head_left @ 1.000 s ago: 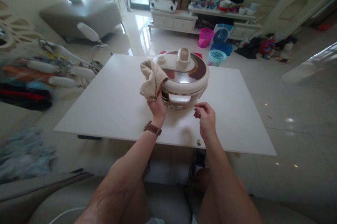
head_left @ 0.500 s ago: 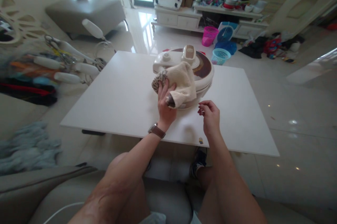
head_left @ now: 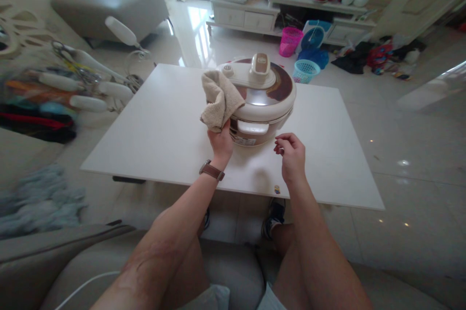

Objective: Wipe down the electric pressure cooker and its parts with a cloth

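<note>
A cream and brown pressure cooker (head_left: 264, 96) stands on the white table (head_left: 163, 125), its lid closed and a handle at the front. My left hand (head_left: 220, 144) grips a beige cloth (head_left: 220, 99) and holds it up against the cooker's left side; a brown watch is on that wrist. My right hand (head_left: 291, 155) hovers over the table just right of the cooker's front, fingers curled loosely with nothing seen in them, not touching the cooker.
A rack with white-handled tools (head_left: 91, 91) stands left of the table. Pink (head_left: 289, 40) and blue baskets (head_left: 306, 71) sit on the floor beyond it, before a white low cabinet (head_left: 247, 14). A grey ottoman (head_left: 109, 4) is at the back left. My knees are below the table's near edge.
The cloth was draped over the cooker's front half a second ago; my left hand has drawn it back up to the left side. The right hand has hardly moved.
</note>
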A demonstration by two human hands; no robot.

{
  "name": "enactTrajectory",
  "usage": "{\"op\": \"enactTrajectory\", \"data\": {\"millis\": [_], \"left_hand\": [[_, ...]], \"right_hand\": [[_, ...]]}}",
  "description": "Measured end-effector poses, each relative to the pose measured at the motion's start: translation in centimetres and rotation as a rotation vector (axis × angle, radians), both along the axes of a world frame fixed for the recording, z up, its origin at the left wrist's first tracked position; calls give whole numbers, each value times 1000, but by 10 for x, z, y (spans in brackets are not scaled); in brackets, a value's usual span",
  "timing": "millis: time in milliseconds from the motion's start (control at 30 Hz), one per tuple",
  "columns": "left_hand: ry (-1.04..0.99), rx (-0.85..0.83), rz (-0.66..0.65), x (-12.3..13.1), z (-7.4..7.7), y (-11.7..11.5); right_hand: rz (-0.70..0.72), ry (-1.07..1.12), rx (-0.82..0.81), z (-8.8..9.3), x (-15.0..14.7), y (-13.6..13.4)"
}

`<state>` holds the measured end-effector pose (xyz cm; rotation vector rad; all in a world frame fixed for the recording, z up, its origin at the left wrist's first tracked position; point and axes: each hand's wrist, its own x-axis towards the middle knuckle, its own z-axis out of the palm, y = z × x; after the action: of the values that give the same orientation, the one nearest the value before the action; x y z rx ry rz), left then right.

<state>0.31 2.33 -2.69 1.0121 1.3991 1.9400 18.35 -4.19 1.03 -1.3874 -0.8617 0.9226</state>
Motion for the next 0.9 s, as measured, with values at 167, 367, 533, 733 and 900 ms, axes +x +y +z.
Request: {"op": "enactTrajectory", "data": {"millis": [167,367,533,733,900], "left_hand": [[-15,-26,-5,0,4,-1],[-98,-69,-10,0,6,0],[-305,-211,34,-1,-13,11],[-336,-432,9,36,-24,-39],[-560,-484,-303,53,-5,-95]], "right_hand": [[1,4,6,-3,2,1],[4,-14,5,-2,2,1],[15,-19,2,-4,2,-1],[48,-99,-63,-6,4,-1],[59,-181,-122,-18,12,-1]]}}
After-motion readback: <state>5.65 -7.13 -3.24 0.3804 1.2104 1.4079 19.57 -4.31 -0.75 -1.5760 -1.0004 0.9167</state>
